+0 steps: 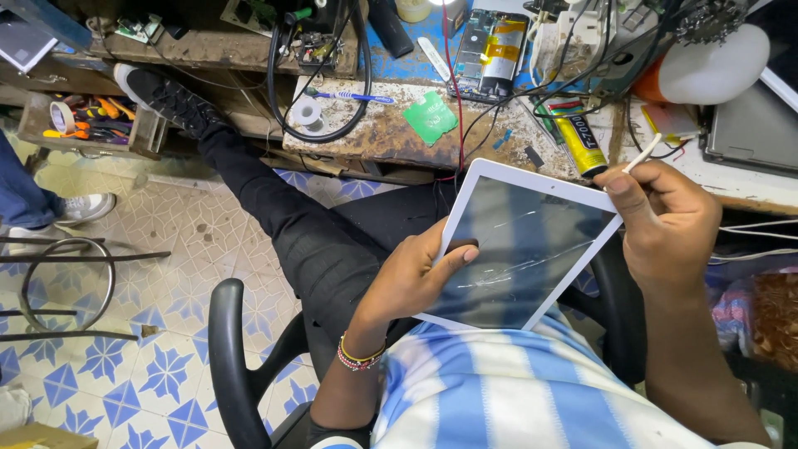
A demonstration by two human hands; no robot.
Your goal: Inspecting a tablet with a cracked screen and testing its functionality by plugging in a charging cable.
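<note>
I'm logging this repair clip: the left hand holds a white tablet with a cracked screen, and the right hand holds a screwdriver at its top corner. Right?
Not quite. The head view shows the right hand pinching a thin white stick, not a screwdriver, at the top corner. The rest stands: the left hand holds the white tablet with a cracked screen.

A single head-worn camera looks steeply down from above the seated person's chest, facing forward over the lap toward a cluttered workbench (391,133) that runs along the top of the frame. It sits close: the left hand (411,278) and right hand (665,220) fill the centre and right, and the tablet (524,245) lies just below the lens. The tiled floor (166,249) spreads away at the left, with no second view to overlap
</note>
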